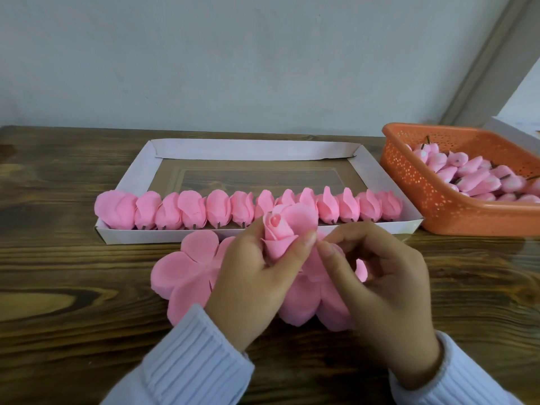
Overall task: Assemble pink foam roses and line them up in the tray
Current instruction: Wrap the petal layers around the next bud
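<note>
My left hand (251, 276) grips a half-wrapped pink foam rose (279, 232) just in front of the white tray (137, 168). My right hand (377, 282) pinches one of the rose's outer petals beside it, thumb and forefinger together. Under both hands lies a pile of flat pink petal sheets (187, 267) on the table. A row of several finished pink roses (190, 210) stands along the tray's near wall, stems down. The rose in my hand hides part of that row.
An orange perforated basket (415, 182) at the right holds several pink rose buds (473, 176) with stems. The wooden table (58, 273) meets a pale wall behind. A white box corner (508, 133) shows behind the basket.
</note>
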The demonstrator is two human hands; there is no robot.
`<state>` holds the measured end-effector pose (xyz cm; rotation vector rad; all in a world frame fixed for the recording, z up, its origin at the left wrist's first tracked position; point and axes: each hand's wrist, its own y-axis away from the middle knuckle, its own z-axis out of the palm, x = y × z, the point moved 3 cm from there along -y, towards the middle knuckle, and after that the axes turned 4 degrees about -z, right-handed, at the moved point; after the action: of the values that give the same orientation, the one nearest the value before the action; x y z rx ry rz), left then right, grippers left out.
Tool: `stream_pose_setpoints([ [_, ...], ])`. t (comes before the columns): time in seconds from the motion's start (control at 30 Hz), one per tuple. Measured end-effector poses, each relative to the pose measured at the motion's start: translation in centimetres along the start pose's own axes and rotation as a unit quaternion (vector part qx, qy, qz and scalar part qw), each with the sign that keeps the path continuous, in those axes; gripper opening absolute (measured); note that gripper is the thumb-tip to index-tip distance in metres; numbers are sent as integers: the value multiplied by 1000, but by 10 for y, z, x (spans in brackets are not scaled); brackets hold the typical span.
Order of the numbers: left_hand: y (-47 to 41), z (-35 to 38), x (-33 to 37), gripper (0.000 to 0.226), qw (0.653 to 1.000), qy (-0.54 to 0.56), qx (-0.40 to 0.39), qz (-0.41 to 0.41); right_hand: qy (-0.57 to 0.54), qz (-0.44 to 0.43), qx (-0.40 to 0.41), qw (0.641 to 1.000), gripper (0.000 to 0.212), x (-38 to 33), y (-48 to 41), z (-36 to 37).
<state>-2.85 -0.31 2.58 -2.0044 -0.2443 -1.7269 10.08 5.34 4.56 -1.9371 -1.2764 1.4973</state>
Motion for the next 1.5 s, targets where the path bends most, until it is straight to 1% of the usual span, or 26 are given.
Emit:
stream_pose_setpoints([
  [0.07, 0, 0, 1, 31, 1000, -10, -7, 5, -2, 0, 6, 1000, 3, 0, 0, -1],
  [0.13, 1, 1, 2, 33, 1000, -16, -22, 8, -24, 18, 26, 999, 2, 4, 2, -2],
  [0.2, 2, 3, 2, 32, 999, -25, -47, 9, -49, 43, 49, 997, 7, 8, 3, -3],
  [0.27, 3, 4, 5, 26, 997, -38, -70, 17, -77, 63, 63, 993, 10, 11, 3, -4],
  [0.3, 3, 5, 5, 28, 996, -37, -81, 15, -94, 70, 65, 991, 10, 12, 3, -4],
  [0.43, 5, 7, 1, 53, 991, -14, -126, -31, -128, 72, 58, 987, 8, 12, 2, -3],
  [0.5, 4, 7, -1, 55, 991, -43, -117, -42, -141, 61, 50, 987, 8, 10, 1, -3],
  [0.57, 3, 7, -1, 50, 993, -53, -100, -43, -154, 49, 44, 986, 7, 8, 1, -2],
  [0.7, 4, 7, 3, 41, 995, -10, -89, -35, -178, 37, 44, 982, 8, 6, 1, -1],
  [0.77, 4, 7, 3, 38, 997, -6, -67, -30, -163, 14, 45, 986, 13, 5, 0, -3],
  [0.83, 4, 6, 2, 35, 998, 1, -54, -27, -112, -19, 18, 993, 21, 1, 0, -4],
  [0.9, 3, 7, 2, 34, 998, 15, -55, -20, -78, -45, -28, 996, 30, 0, 1, -2],
  [1.0, 3, 6, 4, 28, 996, 35, -75, -19, -74, -44, -76, 993, 39, 0, 3, 3],
  [1.17, 3, 8, 14, 20, 997, 10, -69, 41, -115, -17, -75, 990, 38, 2, 3, 4],
  [1.23, 3, 8, 14, 14, 997, 15, -65, 47, -126, -24, -86, 988, 31, 1, 4, 5],
  [1.27, 3, 7, 14, 12, 997, 24, -66, 44, -145, -19, -82, 986, 29, 2, 4, 6],
  [1.3, 4, 6, 15, 14, 996, 31, -66, 44, -184, 3, -72, 980, 33, 3, 4, 8],
  [1.33, 4, 5, 15, 15, 996, 36, -63, 52, -241, 43, -58, 968, 35, 5, 3, 9],
  [1.4, 4, 3, 14, 13, 994, 56, -56, 71, -332, 121, -42, 934, 31, 13, 4, 11],
  [1.43, 4, 3, 14, 13, 993, 76, -51, 71, -346, 149, -47, 925, 28, 15, 4, 13],
  [1.5, 3, 2, 14, 13, 992, 108, -36, 63, -336, 176, -67, 923, 25, 22, 5, 15],
])
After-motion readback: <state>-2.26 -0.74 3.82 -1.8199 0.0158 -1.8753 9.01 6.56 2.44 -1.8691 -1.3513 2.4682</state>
